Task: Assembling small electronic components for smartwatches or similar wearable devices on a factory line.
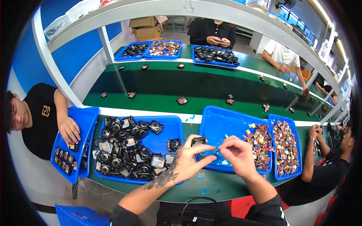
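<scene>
My left hand [186, 160], tattooed at the wrist, grips a small black casing [198, 141] between its fingers. My right hand [238, 155] is pinched just to the right of it, over a blue tray [215, 116]; whatever its fingertips hold is too small to name. Small reddish and yellow parts [260, 141] lie heaped at that tray's right side, with bits of blue film [225, 162] near my fingers. Left of my hands, another blue tray [162, 126] holds a pile of black casings with round lens-like faces [128, 150].
A third tray [285, 147] of small parts stands at the right. Beyond runs a green conveyor [158, 83] carrying several spaced assemblies [183, 100]. A co-worker's hand [69, 130] reaches into a tilted tray [88, 116] at left; other people work opposite and at right. White frame bars [188, 8] cross above.
</scene>
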The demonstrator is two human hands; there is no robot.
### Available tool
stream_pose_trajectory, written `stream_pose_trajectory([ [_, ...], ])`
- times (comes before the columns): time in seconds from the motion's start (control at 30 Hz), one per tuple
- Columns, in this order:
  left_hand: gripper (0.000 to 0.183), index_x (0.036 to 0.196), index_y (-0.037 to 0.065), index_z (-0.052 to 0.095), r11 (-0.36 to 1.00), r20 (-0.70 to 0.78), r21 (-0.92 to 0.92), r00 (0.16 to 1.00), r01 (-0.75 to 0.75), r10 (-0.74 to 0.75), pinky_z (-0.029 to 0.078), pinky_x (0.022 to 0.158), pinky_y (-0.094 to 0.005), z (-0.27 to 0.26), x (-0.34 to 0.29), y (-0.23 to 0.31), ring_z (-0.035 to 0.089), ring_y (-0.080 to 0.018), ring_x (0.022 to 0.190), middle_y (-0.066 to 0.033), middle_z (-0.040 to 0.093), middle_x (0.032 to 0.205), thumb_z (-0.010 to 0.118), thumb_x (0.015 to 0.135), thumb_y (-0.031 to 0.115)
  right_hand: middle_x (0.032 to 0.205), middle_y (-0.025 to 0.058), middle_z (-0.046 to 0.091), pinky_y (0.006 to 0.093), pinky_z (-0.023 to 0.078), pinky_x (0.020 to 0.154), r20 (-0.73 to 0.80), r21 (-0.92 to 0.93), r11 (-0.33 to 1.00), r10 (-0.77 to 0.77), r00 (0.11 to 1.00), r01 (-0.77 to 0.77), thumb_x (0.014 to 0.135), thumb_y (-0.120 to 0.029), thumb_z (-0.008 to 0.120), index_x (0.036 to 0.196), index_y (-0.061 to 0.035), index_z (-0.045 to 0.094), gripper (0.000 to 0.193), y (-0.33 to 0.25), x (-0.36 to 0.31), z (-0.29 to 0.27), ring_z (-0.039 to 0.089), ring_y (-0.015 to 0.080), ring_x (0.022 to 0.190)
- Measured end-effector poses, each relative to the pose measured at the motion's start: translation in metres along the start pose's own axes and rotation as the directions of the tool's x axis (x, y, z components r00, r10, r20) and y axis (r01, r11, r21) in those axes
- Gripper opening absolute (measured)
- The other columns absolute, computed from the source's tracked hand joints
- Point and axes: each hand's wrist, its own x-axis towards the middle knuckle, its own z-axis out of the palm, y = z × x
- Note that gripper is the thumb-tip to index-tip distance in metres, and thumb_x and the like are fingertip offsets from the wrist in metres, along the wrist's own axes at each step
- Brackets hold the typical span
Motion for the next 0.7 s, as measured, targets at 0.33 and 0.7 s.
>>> stream_pose_trajectory([
  [0.33, 0.014, 0.093, 0.008, 0.073, 0.976, -0.072, 0.133, 0.981, -0.17, 0.181, 0.055, 0.071, -0.0364, -0.004, -0.01, -0.007, 0.067, -0.0276, 0.084, -0.0116, 0.062, 0.103, 0.075, 0.081, 0.014, 0.089, 0.0025, 0.066, 0.0212, 0.049, 0.071, 0.118, 0.185, 0.95, 0.234, 0.965, -0.253, 0.092, -0.006, 0.065, 0.097, 0.0021, 0.066, 0.01, 0.0, 0.0, 0.007, 0.059, 0.0062, 0.081],
  [0.7, 0.011, 0.096, 0.0, 0.071, 0.927, -0.045, -0.36, 0.991, 0.101, -0.125, 0.055, 0.069, -0.0218, 0.004, -0.011, -0.008, 0.061, -0.0084, 0.088, -0.0051, 0.057, 0.097, 0.069, 0.088, 0.007, 0.082, 0.0099, 0.064, 0.0381, 0.051, 0.06, 0.023, -0.864, 0.497, -0.117, 0.993, 0.078, 0.083, -0.011, 0.068, 0.092, -0.0078, 0.065, 0.01, 0.027, 0.016, -0.001, 0.065, 0.0292, 0.073],
])
